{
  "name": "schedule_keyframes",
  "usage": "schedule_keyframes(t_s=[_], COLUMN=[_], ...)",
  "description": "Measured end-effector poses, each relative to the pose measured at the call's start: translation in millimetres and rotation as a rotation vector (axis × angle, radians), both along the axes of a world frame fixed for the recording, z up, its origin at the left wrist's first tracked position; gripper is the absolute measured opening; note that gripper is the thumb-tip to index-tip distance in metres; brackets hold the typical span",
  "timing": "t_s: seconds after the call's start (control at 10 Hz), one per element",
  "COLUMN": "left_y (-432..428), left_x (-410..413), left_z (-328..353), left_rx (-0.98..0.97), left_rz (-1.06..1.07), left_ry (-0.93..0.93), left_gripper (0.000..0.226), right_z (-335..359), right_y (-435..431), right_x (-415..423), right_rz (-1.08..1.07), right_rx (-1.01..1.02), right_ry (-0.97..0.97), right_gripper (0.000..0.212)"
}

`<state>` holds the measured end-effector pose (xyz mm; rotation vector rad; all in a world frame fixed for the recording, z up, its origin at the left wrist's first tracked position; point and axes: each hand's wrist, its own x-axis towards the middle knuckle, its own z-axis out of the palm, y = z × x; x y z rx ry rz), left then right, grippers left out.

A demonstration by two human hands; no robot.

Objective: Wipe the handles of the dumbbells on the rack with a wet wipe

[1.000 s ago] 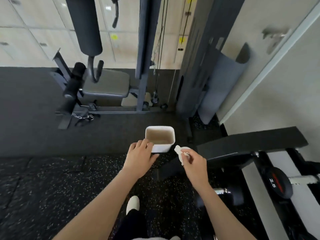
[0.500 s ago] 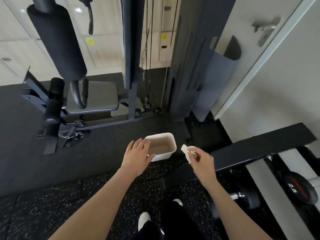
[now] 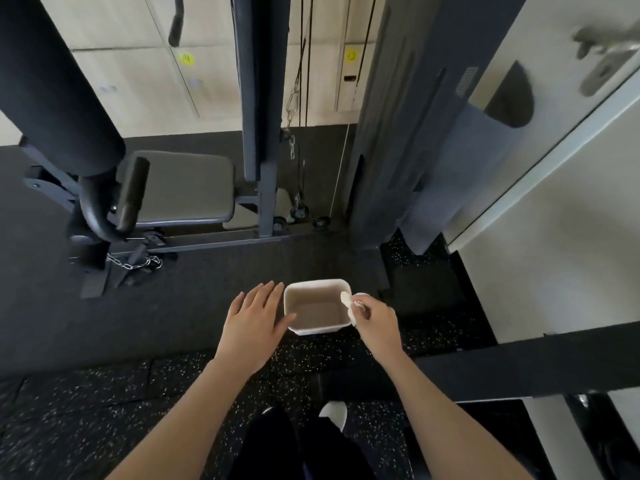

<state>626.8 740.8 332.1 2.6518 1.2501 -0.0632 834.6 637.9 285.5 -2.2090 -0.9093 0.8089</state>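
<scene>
Far left, a weight machine's padded seat (image 3: 183, 187) stands on the dark floor (image 3: 104, 410). Centre: left hand (image 3: 254, 327) is flat, fingers straight and spread, just beside the left wall of a white tub (image 3: 313, 330) standing on the floor; contact uncertain. Right hand (image 3: 375, 323) pinches a crumpled white wipe (image 3: 348, 304) between thumb and fingertips at the tub's right rim, with a dark slanted board (image 3: 519, 365) further right.

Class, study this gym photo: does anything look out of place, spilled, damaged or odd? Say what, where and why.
Nothing looks spilled or broken. One oddity: a grey mat stands propped upright beside the machine, its top corner curling over. A chain also lies slack on the floor near the seat.
</scene>
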Motion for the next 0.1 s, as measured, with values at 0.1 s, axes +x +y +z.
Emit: schedule_keyframes(t_s=[0.1], left_y=[14.7], left_x=[2.6], left_z=[-11.8], left_rx=[0.019], left_rz=[0.016], left_ry=[-0.021], left_gripper=[0.067], right_z=[-24.4], right_y=[38.8], right_x=[10.4], right_rz=[0.058], right_rx=[-0.096], right_ry=[0.032], right_gripper=[0.025])
